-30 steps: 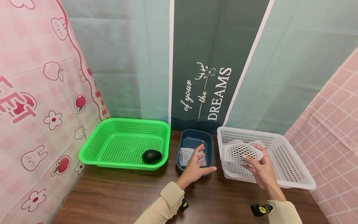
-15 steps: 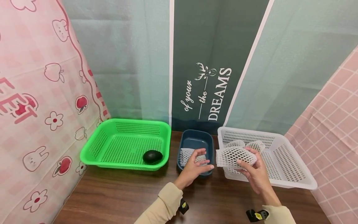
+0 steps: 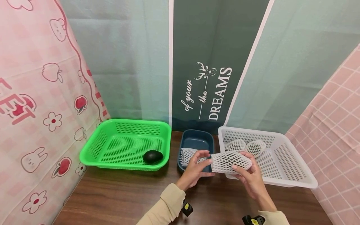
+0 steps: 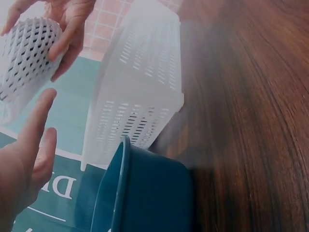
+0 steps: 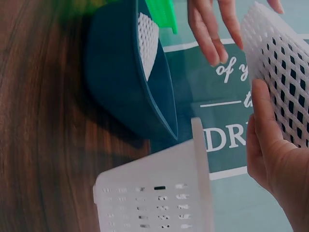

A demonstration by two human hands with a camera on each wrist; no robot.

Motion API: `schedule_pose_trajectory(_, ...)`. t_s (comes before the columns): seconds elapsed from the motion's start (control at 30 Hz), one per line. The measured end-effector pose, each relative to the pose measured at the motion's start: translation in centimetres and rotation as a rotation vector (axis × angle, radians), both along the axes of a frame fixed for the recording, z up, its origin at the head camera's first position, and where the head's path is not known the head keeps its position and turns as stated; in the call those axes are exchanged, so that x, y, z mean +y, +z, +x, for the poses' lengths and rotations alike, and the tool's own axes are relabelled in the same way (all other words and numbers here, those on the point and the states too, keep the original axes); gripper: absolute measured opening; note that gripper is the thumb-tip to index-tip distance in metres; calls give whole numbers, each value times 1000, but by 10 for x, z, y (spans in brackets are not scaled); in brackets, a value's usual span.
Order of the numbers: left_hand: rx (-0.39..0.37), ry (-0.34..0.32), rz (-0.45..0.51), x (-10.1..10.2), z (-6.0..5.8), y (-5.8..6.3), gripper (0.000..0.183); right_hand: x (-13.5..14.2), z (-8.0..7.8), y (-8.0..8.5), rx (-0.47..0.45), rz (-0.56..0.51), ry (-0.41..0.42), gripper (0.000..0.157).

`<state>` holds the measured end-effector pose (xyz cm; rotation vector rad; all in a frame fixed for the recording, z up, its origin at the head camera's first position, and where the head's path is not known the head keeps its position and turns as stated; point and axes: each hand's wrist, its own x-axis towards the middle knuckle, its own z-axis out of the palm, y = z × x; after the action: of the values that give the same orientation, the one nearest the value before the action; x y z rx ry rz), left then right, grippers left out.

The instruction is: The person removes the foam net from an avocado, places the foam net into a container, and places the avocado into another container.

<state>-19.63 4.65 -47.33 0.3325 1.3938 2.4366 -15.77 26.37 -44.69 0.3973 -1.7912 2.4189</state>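
My right hand [image 3: 251,179] holds an avocado in a white foam net [image 3: 230,162], thumb on the near side and fingers behind, in front of the white basket [image 3: 292,165]. Dark skin shows through the mesh. The net's loose end points left, toward my left hand [image 3: 194,172]. That hand's fingers are spread at the loose end; the left wrist view shows them extended, a little apart from the foam net [image 4: 29,58]. Below my left hand, an empty-looking foam net [image 3: 186,156] lies in the dark blue tub [image 3: 197,143], partly hidden by the fingers.
Two more net-wrapped fruits [image 3: 255,147] lie in the white basket's left part. A bare black avocado [image 3: 153,157] sits in the green basket [image 3: 126,147] at left. All the containers stand on a brown wooden table [image 3: 118,193], with cloth hangings behind and at both sides.
My right hand has carried the net-wrapped avocado left and slightly down, out from over the white basket, uncovering the two wrapped fruits there. My left hand stays over the tub, now at the net's end.
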Motion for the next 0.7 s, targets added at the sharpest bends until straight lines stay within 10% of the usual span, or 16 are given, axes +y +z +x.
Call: schedule_pose_trajectory(0.7, 41, -108, -44, -5, 2, 6, 40, -22, 2, -18, -52, 25, 18, 57)
